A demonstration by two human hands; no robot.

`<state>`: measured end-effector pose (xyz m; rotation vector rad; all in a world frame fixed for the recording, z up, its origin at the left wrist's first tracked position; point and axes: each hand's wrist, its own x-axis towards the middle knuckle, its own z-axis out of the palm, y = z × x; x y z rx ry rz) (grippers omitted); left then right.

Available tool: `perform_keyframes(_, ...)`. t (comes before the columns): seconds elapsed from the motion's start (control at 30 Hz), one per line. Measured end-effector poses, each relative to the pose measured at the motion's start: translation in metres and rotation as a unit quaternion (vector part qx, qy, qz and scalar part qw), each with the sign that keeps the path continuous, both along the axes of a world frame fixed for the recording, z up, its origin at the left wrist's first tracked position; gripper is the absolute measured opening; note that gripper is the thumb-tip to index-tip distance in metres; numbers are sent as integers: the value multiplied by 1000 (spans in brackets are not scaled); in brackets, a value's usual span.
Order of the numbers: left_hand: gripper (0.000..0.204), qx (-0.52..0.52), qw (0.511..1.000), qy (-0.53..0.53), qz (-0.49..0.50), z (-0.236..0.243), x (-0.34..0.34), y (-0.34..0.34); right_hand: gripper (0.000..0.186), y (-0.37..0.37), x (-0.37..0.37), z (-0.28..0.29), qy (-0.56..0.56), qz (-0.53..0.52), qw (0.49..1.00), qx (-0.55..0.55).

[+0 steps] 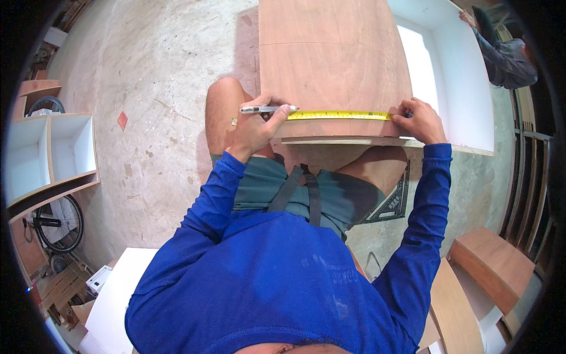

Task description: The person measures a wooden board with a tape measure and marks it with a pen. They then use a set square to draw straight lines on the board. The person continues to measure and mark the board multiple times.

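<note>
A wide reddish-brown wooden board (330, 71) lies in front of me, with thin pencil-like lines across its face. Across its near end stretches a yellow tape measure (339, 115), its left tip showing past my left hand (253, 133). That hand is closed around a white-and-clear pen (259, 109), the pen pointing right over the tape. Part of the tape passes beneath these fingers. At the board's right edge my right hand (423, 121) grips the tape measure; a small dark part shows between its fingers, and the rest of the case is hidden.
A white-lined cabinet box (466, 88) adjoins the board on the right. Beside my right knee lies a black triangular square (392, 203). Open shelving (71, 147) and a bicycle wheel (59, 224) stand left. Another person (507, 59) is at the far right.
</note>
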<state>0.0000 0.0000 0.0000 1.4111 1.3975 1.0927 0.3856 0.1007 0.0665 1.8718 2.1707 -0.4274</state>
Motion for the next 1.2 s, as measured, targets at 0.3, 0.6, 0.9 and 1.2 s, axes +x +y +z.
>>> perform_keyframes(0.3, 25, -28, 999, 28, -11, -4, -2, -1, 32, 0, 1, 0, 1, 6, 1000, 6)
perform_keyframes(0.6, 25, -33, 998, 47, -11, -2, -1, 0, 34, 2, 3, -1, 2, 7, 1000, 5)
perform_keyframes(0.9, 19, 4, 1000, 15, 17, -5, 4, 0, 34, 3, 4, -2, -4, 3, 1000, -3)
perform_keyframes(1.2, 20, -5, 1000, 16, 19, -6, 3, 0, 34, 2, 3, -2, 3, 4, 1000, -3)
